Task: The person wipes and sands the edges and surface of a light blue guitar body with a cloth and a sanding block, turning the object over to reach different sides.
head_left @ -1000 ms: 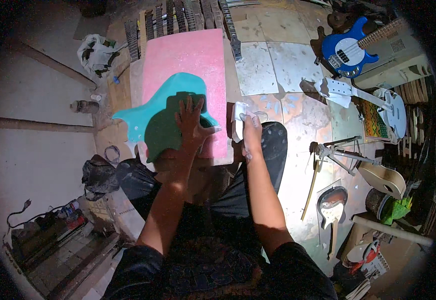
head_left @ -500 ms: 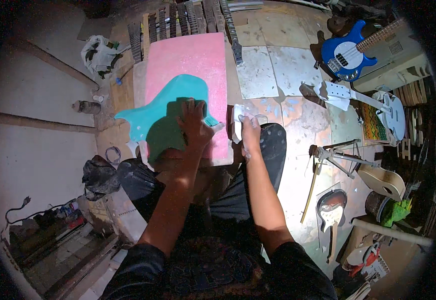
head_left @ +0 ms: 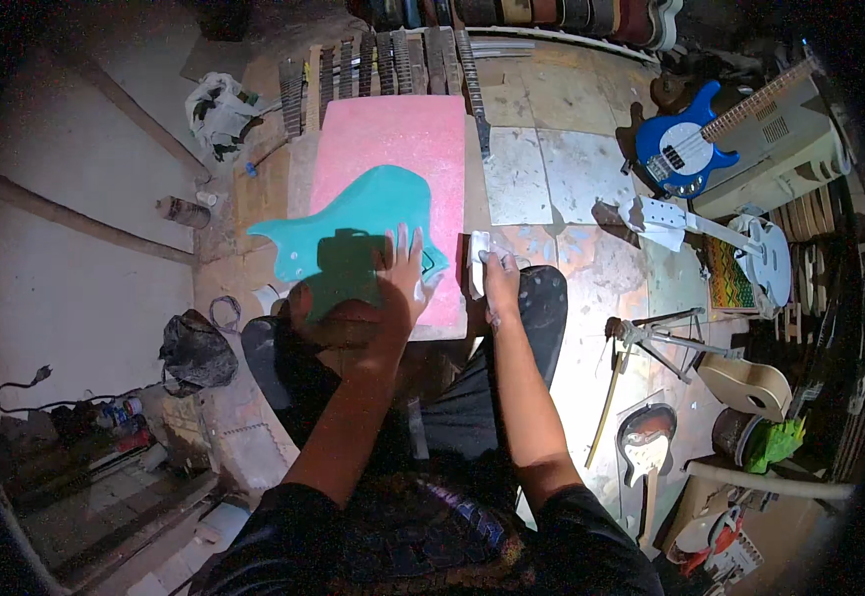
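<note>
A teal guitar body (head_left: 383, 199) lies flat on a pink board (head_left: 393, 129) in front of me, its horned end out over the board's left edge. My left hand (head_left: 405, 278) rests on the lower right part of the body, fingers stretched out and holding nothing. A dark shadow falls across the body beside that hand. Just past the board's right edge, my right hand (head_left: 501, 283) grips a small white block (head_left: 479, 254), thumb on its face. That block stands apart from the guitar body.
Several guitar necks (head_left: 363, 74) lie in a row beyond the board. To the right are a blue bass guitar (head_left: 686, 144), a white guitar (head_left: 765, 263), a metal stand (head_left: 641, 333) and a sunburst guitar body (head_left: 646, 442). A black bag (head_left: 197, 353) sits on the left.
My view has shifted, so the scene sits lower in the picture. The fingers of my left hand look straighter. My right hand still holds the white block beside the board.
</note>
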The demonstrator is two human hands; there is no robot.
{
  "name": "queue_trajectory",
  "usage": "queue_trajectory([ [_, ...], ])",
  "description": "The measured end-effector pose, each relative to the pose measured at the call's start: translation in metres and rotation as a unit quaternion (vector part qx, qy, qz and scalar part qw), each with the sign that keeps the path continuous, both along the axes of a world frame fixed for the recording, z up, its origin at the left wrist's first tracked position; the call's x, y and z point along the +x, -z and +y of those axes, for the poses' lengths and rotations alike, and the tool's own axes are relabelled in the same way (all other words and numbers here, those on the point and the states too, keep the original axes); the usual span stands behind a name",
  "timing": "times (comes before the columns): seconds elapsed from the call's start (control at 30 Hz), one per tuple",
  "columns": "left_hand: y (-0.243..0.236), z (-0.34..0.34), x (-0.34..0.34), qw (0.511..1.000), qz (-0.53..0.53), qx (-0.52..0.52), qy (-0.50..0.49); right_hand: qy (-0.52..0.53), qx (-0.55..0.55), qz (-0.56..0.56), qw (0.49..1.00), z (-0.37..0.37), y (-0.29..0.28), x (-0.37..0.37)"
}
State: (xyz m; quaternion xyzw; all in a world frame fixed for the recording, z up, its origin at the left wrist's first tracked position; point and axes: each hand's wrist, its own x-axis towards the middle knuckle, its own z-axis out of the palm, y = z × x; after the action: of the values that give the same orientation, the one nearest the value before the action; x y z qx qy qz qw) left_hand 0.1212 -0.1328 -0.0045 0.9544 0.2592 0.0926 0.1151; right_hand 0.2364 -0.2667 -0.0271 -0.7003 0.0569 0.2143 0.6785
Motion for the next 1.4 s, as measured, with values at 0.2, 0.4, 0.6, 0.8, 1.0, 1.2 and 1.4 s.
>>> queue_trajectory([
  [0.2,0.022,-0.014,-0.051,0.970,0.117,0.207,0.052,-0.027,-0.043,-0.051,0.997,0.010,0.000,-0.011],
  [0.4,-0.013,-0.029,-0.033,0.985,0.114,0.097,0.085,-0.068,-0.046,-0.093,0.992,-0.004,0.015,0.010],
  [0.6,0.006,-0.031,-0.009,0.951,0.142,0.238,0.137,-0.067,-0.003,-0.069,0.995,0.000,-0.004,0.002],
  [0.8,0.000,-0.029,-0.038,0.947,0.156,0.178,0.216,-0.042,0.024,-0.032,0.998,-0.005,0.001,0.006],
  [1.0,-0.009,-0.015,-0.096,0.928,0.161,0.144,0.304,-0.021,0.048,0.006,0.999,0.003,-0.001,0.004],
  [1.2,-0.018,-0.015,-0.120,0.962,0.074,0.066,0.256,-0.039,0.040,-0.019,0.998,0.003,-0.004,0.003],
  [1.4,-0.012,-0.004,-0.106,0.967,0.086,0.066,0.232,-0.057,0.020,-0.037,0.997,0.001,-0.005,0.002],
])
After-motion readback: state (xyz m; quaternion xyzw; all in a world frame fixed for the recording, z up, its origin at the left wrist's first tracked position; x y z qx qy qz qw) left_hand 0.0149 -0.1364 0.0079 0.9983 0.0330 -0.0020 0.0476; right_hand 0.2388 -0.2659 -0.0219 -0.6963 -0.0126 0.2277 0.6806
